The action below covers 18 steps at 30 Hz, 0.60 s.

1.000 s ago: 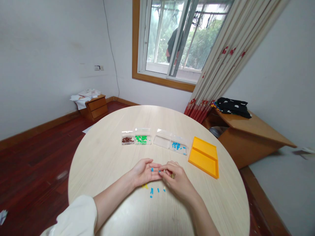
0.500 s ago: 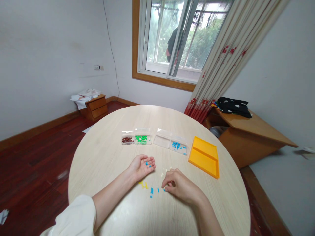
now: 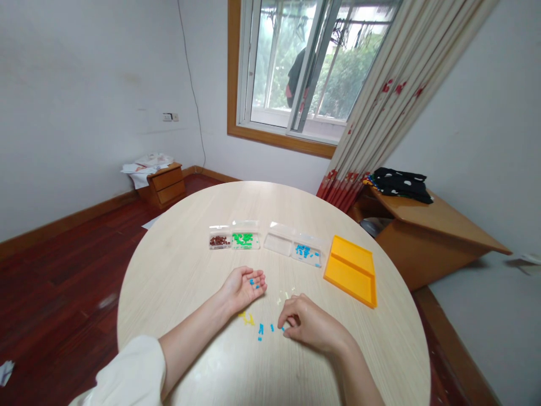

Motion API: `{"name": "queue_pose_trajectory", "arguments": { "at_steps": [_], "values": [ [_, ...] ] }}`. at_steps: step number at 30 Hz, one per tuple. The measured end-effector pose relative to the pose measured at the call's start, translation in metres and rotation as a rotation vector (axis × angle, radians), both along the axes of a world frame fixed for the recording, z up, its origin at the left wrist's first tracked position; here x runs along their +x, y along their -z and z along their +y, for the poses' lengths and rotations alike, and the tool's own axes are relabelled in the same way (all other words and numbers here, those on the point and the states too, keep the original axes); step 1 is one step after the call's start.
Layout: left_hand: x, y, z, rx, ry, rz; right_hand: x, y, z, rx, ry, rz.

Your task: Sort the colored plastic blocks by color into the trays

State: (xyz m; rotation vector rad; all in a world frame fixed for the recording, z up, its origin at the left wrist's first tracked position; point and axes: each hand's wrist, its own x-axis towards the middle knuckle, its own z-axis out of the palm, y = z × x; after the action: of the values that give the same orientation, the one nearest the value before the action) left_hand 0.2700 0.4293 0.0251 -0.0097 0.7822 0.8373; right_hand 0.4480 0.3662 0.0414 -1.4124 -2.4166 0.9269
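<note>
Palm up, my left hand (image 3: 243, 287) hovers over the table with its fingers slightly curled. It holds a few small blue bricks (image 3: 252, 281) on the palm and fingers. My right hand (image 3: 306, 321) is low at the tabletop, thumb and forefinger closing around another small blue piece (image 3: 283, 329), partly hidden by the fingertips. Left of those fingertips lie several loose blue bricks (image 3: 261, 329). Yellow pieces (image 3: 249, 320) lie beside my left wrist, and pale, nearly clear pieces (image 3: 286, 295) lie between the hands.
Clear plastic boxes stand behind the hands: one with brown pieces (image 3: 220, 241) and green pieces (image 3: 243, 239), another with blue pieces (image 3: 305, 251) in its right half. An orange two-part tray (image 3: 350, 276) lies at the right of the round table (image 3: 169, 270).
My right hand has shifted slightly, its thumb and forefinger still at the small blue piece. My left hand and the loose pieces stay almost unchanged.
</note>
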Motion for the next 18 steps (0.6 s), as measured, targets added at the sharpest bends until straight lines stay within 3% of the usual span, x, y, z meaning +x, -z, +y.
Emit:
{"name": "queue_pose_trajectory", "arguments": {
  "at_steps": [8, 15, 18],
  "values": [
    [0.000, 0.003, 0.000, 0.035, 0.080, 0.001, -0.002, -0.005, -0.001, 0.039, 0.072, 0.037],
    [0.006, 0.002, -0.011, 0.079, 0.280, -0.055, -0.017, -0.007, 0.004, 0.234, 0.240, 0.265],
    [0.009, 0.001, -0.015, 0.104, 0.305, -0.099, -0.020, -0.005, 0.006, 0.282, 0.272, 0.312]
  ]
}}
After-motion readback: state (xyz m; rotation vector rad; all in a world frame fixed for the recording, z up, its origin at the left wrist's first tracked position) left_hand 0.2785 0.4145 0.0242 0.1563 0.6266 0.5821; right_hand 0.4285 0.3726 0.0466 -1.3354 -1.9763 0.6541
